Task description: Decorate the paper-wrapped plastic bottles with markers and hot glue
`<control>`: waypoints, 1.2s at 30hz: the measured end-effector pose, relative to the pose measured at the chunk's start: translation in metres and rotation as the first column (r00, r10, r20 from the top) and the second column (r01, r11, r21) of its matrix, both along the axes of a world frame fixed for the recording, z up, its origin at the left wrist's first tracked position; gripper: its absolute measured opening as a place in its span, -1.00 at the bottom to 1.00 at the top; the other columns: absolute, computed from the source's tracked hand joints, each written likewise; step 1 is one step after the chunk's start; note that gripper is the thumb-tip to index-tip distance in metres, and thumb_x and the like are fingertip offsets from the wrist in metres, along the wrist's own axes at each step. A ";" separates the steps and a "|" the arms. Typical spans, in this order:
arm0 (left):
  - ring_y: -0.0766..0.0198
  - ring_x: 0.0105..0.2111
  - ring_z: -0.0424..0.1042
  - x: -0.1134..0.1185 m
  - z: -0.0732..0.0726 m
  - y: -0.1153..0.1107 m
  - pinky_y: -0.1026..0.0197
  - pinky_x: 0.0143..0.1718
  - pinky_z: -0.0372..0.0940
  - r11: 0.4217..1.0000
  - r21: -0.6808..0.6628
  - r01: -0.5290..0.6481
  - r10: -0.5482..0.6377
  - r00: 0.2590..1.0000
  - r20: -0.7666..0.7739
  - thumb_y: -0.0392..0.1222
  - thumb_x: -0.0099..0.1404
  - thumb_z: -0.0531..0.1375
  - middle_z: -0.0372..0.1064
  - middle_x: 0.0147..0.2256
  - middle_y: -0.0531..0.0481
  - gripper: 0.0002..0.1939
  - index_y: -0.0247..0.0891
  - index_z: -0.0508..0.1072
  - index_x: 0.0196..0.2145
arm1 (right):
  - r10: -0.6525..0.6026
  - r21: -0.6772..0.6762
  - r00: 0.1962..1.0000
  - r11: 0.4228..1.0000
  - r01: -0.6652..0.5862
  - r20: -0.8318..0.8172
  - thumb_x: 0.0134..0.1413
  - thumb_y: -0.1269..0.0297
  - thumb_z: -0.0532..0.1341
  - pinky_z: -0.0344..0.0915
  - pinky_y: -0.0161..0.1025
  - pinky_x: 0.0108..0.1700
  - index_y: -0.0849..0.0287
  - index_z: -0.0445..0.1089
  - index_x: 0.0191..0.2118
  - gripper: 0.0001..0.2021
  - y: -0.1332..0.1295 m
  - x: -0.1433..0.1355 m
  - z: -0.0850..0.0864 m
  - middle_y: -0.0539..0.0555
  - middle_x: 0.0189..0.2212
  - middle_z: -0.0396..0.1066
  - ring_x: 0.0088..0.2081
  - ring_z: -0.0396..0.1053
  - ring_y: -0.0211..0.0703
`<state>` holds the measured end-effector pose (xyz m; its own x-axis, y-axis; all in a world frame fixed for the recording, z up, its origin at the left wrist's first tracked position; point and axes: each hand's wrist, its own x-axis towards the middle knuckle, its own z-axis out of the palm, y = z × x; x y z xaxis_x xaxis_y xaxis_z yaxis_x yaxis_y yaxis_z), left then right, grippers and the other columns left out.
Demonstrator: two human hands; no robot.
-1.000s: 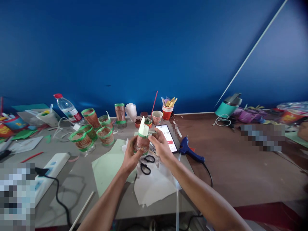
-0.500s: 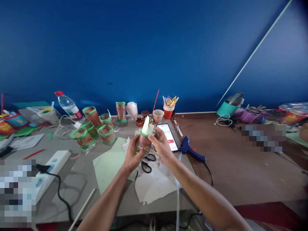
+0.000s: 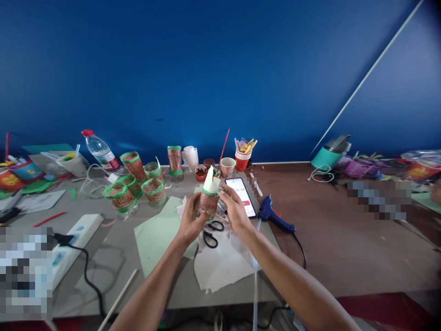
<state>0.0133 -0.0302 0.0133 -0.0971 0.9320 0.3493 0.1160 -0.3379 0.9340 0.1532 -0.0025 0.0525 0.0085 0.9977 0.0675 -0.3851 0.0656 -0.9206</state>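
My left hand point(image 3: 191, 220) is wrapped round a small brown-coated cup point(image 3: 208, 201) with green bands at rim and base. Pale green paper with a pointed tip point(image 3: 211, 182) stands up out of its mouth. My right hand point(image 3: 235, 208) is at the cup's right side, thumb and fingers closed together by the green rim; what they pinch, if anything, is hidden. Under the cup, black-handled scissors point(image 3: 211, 239) lie on white paper point(image 3: 223, 271). Left of them lies a light green sheet point(image 3: 151, 236).
Several similar brown-and-green cups point(image 3: 154, 191) stand left, near a water bottle point(image 3: 101, 151) and a white power strip point(image 3: 74, 243). A phone point(image 3: 248, 207) and blue glue gun point(image 3: 275, 216) lie right. Behind stand a paper cup point(image 3: 228, 167) and a red cup point(image 3: 243, 161) holding sticks.
My right thumb has drawn back from the cup's front to the right edge of its rim. My left hand keeps its hold on the cup. The view has shifted slightly.
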 end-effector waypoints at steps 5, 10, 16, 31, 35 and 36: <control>0.03 0.01 0.31 -0.002 -0.001 0.001 0.01 0.04 0.21 0.997 0.052 -0.055 0.063 0.985 -0.161 -0.22 0.12 0.26 0.30 -0.05 -0.13 -0.48 -0.21 0.31 0.05 | 0.075 0.084 0.997 0.994 -0.076 0.021 -0.09 0.05 0.31 0.28 -0.11 0.02 0.09 0.40 -0.16 -0.64 -0.005 -0.001 0.005 0.07 -0.19 0.49 -0.04 0.38 -0.01; 0.07 -0.01 0.30 0.001 0.000 -0.003 -0.01 0.05 0.22 0.985 0.151 -0.077 0.124 0.935 -0.332 -0.24 0.12 0.24 0.24 -0.04 -0.13 -0.45 -0.19 0.26 0.09 | 0.086 0.136 0.996 0.987 -0.090 0.036 -0.08 0.15 0.35 0.32 -0.21 -0.21 0.12 0.39 -0.24 -0.73 -0.006 -0.005 0.007 0.00 -0.38 0.45 -0.32 0.40 -0.14; 0.04 0.01 0.31 0.001 0.001 -0.003 -0.02 0.05 0.23 0.994 0.086 -0.065 0.087 0.955 -0.285 -0.23 0.09 0.27 0.26 -0.05 -0.12 -0.44 -0.19 0.29 0.07 | 0.093 0.154 0.994 0.983 -0.100 0.050 -0.06 0.18 0.32 0.31 -0.23 -0.23 0.13 0.40 -0.33 -0.81 -0.003 -0.004 0.004 0.00 -0.42 0.46 -0.34 0.39 -0.14; 0.00 0.02 0.31 -0.001 -0.003 0.001 -0.02 0.06 0.21 0.999 0.025 -0.032 0.035 0.995 -0.097 -0.13 0.11 0.31 0.30 -0.03 -0.15 -0.46 -0.20 0.33 0.06 | 0.151 0.065 0.988 0.987 -0.149 -0.035 -0.11 0.14 0.33 0.30 -0.14 0.01 0.08 0.43 -0.10 -0.62 -0.005 0.001 0.005 0.04 -0.19 0.52 -0.08 0.41 -0.02; 0.00 0.05 0.30 0.002 0.000 -0.001 0.01 0.08 0.20 1.000 -0.008 -0.015 0.015 1.000 -0.024 -0.14 0.08 0.33 0.31 -0.02 -0.13 -0.46 -0.19 0.36 0.03 | 0.167 0.091 0.986 0.981 -0.169 0.028 -0.09 0.05 0.34 0.32 -0.16 -0.04 0.06 0.42 -0.10 -0.60 -0.007 -0.001 0.006 0.04 -0.22 0.51 -0.13 0.42 -0.04; 0.01 0.05 0.31 0.003 0.001 -0.001 0.01 0.08 0.20 1.000 -0.017 -0.005 0.006 1.000 0.010 -0.15 0.07 0.33 0.32 -0.01 -0.13 -0.46 -0.19 0.36 0.03 | 0.158 0.103 0.986 0.981 -0.162 0.046 -0.10 0.03 0.34 0.32 -0.17 -0.06 0.07 0.42 -0.10 -0.59 -0.006 -0.001 0.005 0.05 -0.23 0.51 -0.15 0.42 -0.05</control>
